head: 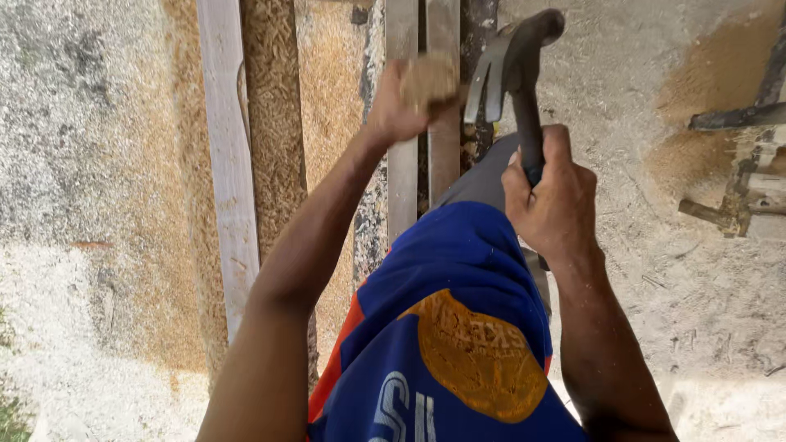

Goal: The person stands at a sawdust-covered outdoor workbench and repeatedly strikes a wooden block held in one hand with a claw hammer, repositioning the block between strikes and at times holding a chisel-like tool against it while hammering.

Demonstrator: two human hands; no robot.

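Note:
My right hand [553, 196] grips the dark handle of a claw hammer [517, 61], whose head is raised at the top of the view. My left hand [397, 102] is closed around a small block of wood [427, 80], held right beside the hammer's claw. Both hands are above two narrow pale planks [403, 180] that run away from me. My blue and orange shirt and grey trousers fill the lower middle.
A long pale board [229, 164] and a sawdust-covered plank [274, 139] lie on the left. Sawdust covers the concrete ground. A dark metal frame [737, 164] stands at the right edge beside a heap of sawdust [720, 65].

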